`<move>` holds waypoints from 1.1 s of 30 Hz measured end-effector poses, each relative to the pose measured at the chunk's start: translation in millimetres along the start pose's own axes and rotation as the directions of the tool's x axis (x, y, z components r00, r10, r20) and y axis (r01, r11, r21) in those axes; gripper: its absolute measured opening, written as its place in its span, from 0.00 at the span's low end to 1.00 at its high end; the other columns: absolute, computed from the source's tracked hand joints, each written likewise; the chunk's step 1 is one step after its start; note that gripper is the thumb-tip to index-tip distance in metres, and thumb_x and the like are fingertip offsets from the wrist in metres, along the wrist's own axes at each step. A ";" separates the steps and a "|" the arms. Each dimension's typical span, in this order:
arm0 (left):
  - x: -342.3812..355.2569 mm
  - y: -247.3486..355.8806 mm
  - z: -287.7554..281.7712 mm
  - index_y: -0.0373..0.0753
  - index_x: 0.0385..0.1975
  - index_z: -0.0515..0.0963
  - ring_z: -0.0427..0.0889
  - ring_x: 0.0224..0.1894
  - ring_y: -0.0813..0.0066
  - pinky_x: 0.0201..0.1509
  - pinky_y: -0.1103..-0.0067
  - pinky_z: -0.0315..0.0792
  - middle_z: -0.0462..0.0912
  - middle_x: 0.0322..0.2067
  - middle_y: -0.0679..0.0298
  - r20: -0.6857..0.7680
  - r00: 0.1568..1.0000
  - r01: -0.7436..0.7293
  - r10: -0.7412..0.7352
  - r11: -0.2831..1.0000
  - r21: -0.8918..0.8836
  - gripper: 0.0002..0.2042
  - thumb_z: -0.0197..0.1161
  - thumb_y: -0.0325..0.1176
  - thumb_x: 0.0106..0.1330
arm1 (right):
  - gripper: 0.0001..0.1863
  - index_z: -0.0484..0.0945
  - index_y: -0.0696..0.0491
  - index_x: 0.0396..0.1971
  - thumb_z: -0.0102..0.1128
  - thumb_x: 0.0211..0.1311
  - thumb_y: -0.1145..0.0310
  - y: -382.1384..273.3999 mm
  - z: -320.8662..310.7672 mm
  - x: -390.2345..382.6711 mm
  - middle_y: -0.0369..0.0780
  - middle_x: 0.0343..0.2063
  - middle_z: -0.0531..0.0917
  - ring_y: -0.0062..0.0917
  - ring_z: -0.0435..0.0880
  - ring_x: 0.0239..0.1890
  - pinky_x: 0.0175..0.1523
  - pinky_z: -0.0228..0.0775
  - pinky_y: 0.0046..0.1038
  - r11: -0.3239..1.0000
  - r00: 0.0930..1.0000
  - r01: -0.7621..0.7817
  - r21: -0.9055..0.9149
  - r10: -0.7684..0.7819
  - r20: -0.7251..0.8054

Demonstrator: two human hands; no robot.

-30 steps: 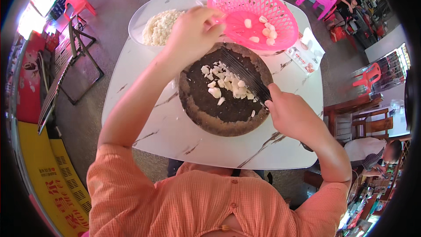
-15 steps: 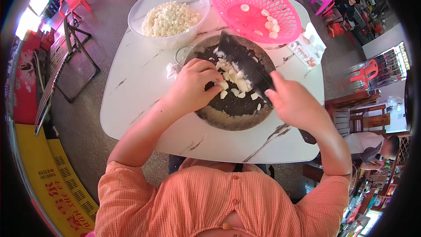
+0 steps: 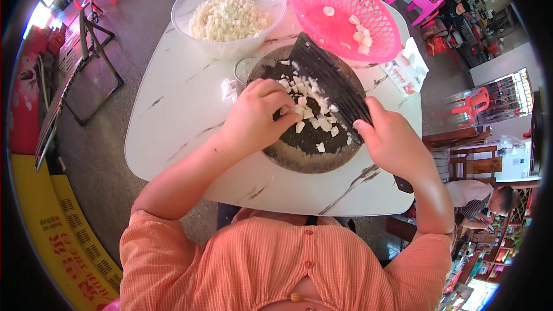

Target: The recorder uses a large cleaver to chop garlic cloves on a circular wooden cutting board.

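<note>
The room around me has a grey floor [image 3: 127,60], with a folding chair [image 3: 86,52] off to the left. Before me stands the white marbled bench [image 3: 173,103]. The round chopping board [image 3: 299,161] sits toward its near edge, about midway between the sides. The pink basket [image 3: 322,29] is by the far right corner, and the clear bowl [image 3: 230,50] by the far left one.

My hands are apart. My right hand [image 3: 394,135] is closed round the dark cleaver [image 3: 331,83], its blade slanting over the board's right part. My left hand [image 3: 256,112] curls its fingers at the board's left side, up against the cut pieces [image 3: 324,124]; I can't tell whether one is gripped.

I judge most of the chopping done: a fine white heap [image 3: 227,20] rises in the bowl. The pieces on the board are uneven, some minced, some chunky, so that batch looks half finished. Only a few uncut white pieces [image 3: 358,37] remain in the basket.
</note>
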State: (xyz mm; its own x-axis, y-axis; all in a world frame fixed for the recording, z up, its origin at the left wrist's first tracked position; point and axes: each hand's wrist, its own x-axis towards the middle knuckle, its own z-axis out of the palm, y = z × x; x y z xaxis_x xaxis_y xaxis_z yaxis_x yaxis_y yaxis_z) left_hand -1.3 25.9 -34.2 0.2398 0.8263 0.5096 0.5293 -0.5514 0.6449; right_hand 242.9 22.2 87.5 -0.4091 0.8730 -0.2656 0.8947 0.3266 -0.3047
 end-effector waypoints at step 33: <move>-3.1 0.7 11.5 0.41 0.29 0.83 0.82 0.36 0.65 0.42 0.71 0.77 0.84 0.30 0.65 -0.049 0.993 -0.105 0.108 0.993 0.054 0.06 0.72 0.26 0.52 | 0.18 0.64 0.62 0.51 0.53 0.68 0.69 1.1 2.8 -7.8 0.57 0.23 0.79 0.57 0.80 0.31 0.35 0.68 0.52 0.999 1.000 -0.011 0.044 0.010 0.026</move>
State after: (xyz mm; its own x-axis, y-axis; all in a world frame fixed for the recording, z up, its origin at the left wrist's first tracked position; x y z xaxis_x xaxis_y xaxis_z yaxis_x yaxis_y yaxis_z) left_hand 7.7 24.3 -41.9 0.2554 0.7554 0.6034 0.5445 -0.6281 0.5559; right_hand 246.6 14.8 86.7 -0.4045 0.8666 -0.2922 0.8905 0.3006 -0.3414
